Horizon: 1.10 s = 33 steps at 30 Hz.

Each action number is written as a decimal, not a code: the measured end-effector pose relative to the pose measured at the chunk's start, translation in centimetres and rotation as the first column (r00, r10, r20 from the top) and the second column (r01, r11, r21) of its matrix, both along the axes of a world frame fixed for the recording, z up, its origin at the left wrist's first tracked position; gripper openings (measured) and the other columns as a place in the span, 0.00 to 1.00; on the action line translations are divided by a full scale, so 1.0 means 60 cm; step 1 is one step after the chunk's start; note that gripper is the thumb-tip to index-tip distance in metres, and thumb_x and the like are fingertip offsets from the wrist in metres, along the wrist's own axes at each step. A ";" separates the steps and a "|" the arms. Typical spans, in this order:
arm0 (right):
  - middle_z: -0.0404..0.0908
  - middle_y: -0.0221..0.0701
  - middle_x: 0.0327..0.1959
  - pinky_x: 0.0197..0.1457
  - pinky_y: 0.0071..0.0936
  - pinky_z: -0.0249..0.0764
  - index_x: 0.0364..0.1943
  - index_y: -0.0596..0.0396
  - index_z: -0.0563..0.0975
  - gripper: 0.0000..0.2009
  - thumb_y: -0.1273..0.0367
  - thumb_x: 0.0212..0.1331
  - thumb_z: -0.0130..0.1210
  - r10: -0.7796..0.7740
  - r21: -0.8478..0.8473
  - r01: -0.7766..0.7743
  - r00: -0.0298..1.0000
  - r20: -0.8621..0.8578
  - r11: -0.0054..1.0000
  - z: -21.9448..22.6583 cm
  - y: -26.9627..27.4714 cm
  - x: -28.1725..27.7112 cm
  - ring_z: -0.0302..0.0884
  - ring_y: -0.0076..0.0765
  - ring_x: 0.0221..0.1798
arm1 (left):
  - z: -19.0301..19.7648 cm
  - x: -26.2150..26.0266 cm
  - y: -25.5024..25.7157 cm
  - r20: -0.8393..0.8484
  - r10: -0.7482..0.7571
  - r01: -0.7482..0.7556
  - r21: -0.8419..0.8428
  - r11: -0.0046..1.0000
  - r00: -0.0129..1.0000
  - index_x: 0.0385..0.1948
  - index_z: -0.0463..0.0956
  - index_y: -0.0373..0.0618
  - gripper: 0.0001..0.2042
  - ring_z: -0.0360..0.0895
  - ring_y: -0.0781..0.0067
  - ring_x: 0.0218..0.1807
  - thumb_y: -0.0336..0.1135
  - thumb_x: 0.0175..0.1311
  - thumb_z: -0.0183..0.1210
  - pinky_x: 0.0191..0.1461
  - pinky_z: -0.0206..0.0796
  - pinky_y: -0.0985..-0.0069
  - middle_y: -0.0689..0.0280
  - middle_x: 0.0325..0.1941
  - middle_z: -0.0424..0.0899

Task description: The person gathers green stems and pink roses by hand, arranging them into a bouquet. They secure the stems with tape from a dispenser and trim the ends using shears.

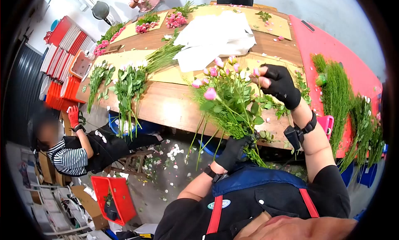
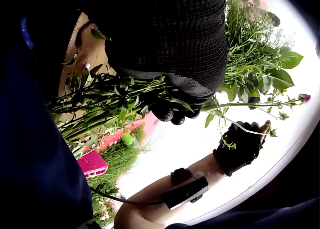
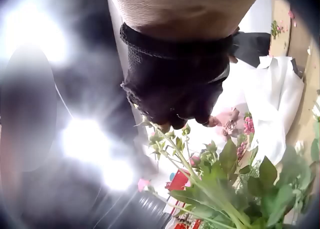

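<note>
Even daylight is filling the head view, and the desk [image 1: 166, 103] is showing clear colour with only soft shadows. Fisheye distortion is bending the edges, and a black ring is closing in on the corners. In the left wrist view a white background is blowing out behind a dark, underexposed glove [image 2: 170, 44]. In the right wrist view glare is flaring in white patches on the left, and haze is blurring most of the picture.
</note>
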State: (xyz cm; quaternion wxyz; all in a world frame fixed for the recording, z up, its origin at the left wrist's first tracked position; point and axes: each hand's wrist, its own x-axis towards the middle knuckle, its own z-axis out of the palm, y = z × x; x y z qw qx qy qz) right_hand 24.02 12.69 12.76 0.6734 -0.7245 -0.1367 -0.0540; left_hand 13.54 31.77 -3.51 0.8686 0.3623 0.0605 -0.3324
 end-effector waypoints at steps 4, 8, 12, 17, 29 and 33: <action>0.79 0.24 0.28 0.28 0.14 0.67 0.36 0.58 0.80 0.08 0.69 0.55 0.61 -0.034 -0.045 0.025 0.975 -0.220 0.999 0.051 -0.002 0.002 0.72 0.15 0.25 | -0.019 0.004 0.002 0.008 -0.061 0.061 -0.106 0.992 0.998 0.46 0.72 0.37 0.13 0.81 0.64 0.41 0.23 0.58 0.55 0.37 0.74 0.71 0.59 0.40 0.81; 0.82 0.30 0.39 0.47 0.20 0.74 0.38 0.61 0.78 0.09 0.74 0.53 0.63 0.181 0.102 -0.175 0.982 -0.056 0.979 0.008 0.012 0.012 0.77 0.20 0.42 | 0.009 0.003 0.003 0.049 -0.063 0.066 -0.060 0.996 0.997 0.46 0.73 0.37 0.13 0.81 0.66 0.41 0.24 0.58 0.56 0.38 0.74 0.72 0.60 0.40 0.82; 0.82 0.31 0.32 0.41 0.23 0.74 0.34 0.59 0.78 0.07 0.72 0.54 0.63 0.234 -0.265 -0.192 0.963 0.134 0.945 0.024 0.018 0.010 0.78 0.24 0.35 | 0.009 0.002 0.002 0.094 -0.066 0.065 0.007 0.998 0.993 0.45 0.74 0.36 0.13 0.81 0.69 0.40 0.24 0.58 0.57 0.40 0.74 0.74 0.60 0.40 0.82; 0.80 0.32 0.25 0.34 0.26 0.72 0.30 0.58 0.79 0.06 0.71 0.53 0.63 0.386 -0.487 -0.232 0.890 0.244 0.842 0.023 0.013 0.006 0.77 0.30 0.27 | 0.007 0.000 0.002 0.093 -0.058 0.059 -0.003 0.998 0.994 0.44 0.74 0.36 0.12 0.81 0.70 0.38 0.25 0.58 0.58 0.40 0.74 0.75 0.60 0.39 0.82; 0.78 0.30 0.27 0.35 0.26 0.69 0.36 0.58 0.80 0.14 0.60 0.57 0.58 0.311 -0.271 -0.279 0.947 0.082 0.921 0.019 0.026 0.033 0.71 0.25 0.30 | 0.033 0.007 -0.006 0.113 -0.137 0.139 -0.012 0.990 0.984 0.42 0.75 0.37 0.12 0.79 0.71 0.36 0.28 0.58 0.62 0.36 0.72 0.76 0.61 0.36 0.82; 0.81 0.26 0.27 0.36 0.21 0.71 0.33 0.59 0.80 0.10 0.65 0.56 0.62 0.289 -0.344 -0.274 0.957 -0.008 0.898 0.032 0.023 0.027 0.74 0.19 0.31 | 0.052 0.006 0.000 0.462 -0.163 0.076 0.201 0.977 0.872 0.42 0.75 0.37 0.10 0.80 0.71 0.39 0.28 0.60 0.59 0.39 0.73 0.76 0.62 0.38 0.81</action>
